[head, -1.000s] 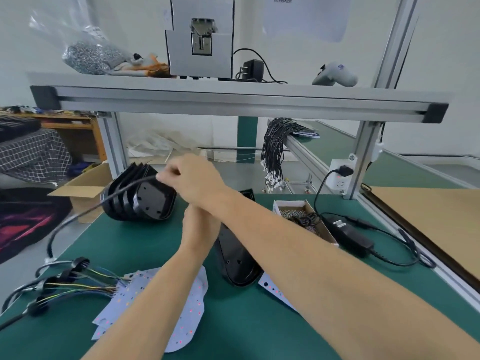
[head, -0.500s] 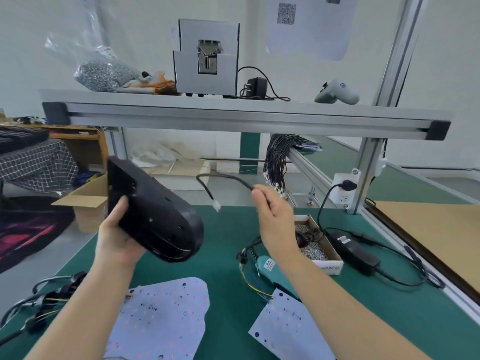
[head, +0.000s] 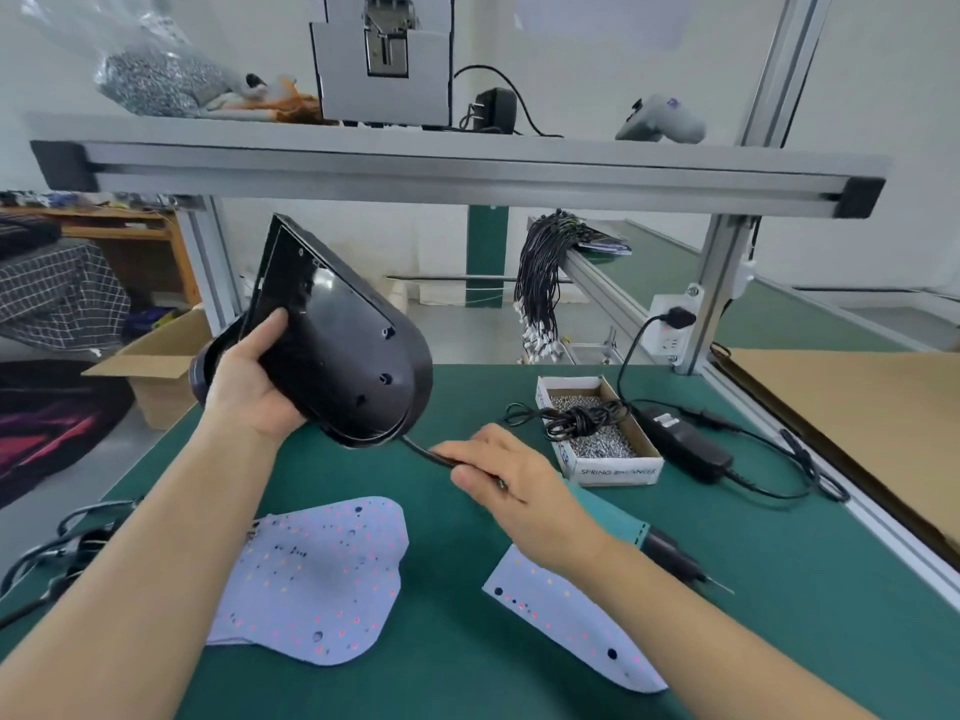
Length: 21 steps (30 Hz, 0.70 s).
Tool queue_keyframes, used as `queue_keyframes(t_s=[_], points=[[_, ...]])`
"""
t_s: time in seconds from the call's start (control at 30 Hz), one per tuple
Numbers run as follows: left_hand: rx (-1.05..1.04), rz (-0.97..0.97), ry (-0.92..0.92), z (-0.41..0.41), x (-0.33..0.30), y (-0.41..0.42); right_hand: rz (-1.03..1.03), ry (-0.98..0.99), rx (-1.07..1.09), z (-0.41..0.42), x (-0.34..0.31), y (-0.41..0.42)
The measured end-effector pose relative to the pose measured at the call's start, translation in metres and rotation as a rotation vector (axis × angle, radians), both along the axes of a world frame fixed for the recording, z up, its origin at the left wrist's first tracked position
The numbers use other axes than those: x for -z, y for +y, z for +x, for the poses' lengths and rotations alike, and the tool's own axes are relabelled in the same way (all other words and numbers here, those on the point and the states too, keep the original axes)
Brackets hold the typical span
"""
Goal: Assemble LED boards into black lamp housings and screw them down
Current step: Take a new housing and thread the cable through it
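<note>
the green mat fills the lower view, under a grey shelf rail at twelve o'clock. the black lamp housing is held up off the mat at about ten o'clock from the view's middle; its long axis runs from the squared end at eleven o'clock down to the rounded end at five o'clock, and its open inner face with screw bosses tilts toward the camera. half a second ago its closed back faced the camera and it sat lower left. the left hand grips the housing's left edge, thumb curled over the rim onto the inner face, fingers hidden behind. the right hand, at four o'clock from the housing, pinches a black cable that leaves the housing's rounded end; earlier this hand held the cable up in the air, now it is down near the mat. two white led boards lie flat: one at seven o'clock, one at five o'clock. a box of screws sits at three o'clock, and a teal screwdriver lies just behind the right wrist.
</note>
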<state>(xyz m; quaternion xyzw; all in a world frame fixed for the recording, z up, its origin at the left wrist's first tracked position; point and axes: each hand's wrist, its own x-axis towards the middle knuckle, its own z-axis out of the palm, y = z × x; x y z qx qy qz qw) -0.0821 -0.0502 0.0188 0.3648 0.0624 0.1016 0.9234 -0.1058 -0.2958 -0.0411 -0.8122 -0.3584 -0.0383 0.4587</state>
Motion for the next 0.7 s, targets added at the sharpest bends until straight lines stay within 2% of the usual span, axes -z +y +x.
queue_keyframes(t_s=[0.07,0.2,0.3,0.37,0.53,0.63,0.7], points=[[0.023,0.055,-0.014,-0.011,-0.003,0.002,-0.206,-0.012,0.083,-0.009,0.002,-0.018],[-0.029,0.092,-0.073,-0.031,-0.009,0.024,-0.857,-0.03,0.465,-0.042,0.02,-0.077],[-0.065,0.098,-0.062,-0.041,-0.011,0.035,-1.061,0.069,0.43,-0.07,0.036,-0.097],[-0.075,0.1,-0.069,-0.045,-0.013,0.033,-1.016,0.091,0.299,-0.077,0.045,-0.096],[-0.038,0.103,-0.08,-0.05,-0.013,0.015,-0.672,-0.001,0.081,-0.053,0.053,-0.069],[0.046,0.206,-0.073,-0.051,-0.005,-0.001,-0.602,-0.104,0.088,-0.031,0.053,-0.049],[0.131,0.289,-0.106,-0.054,0.001,-0.015,-0.417,0.007,0.175,-0.023,0.045,-0.042]])
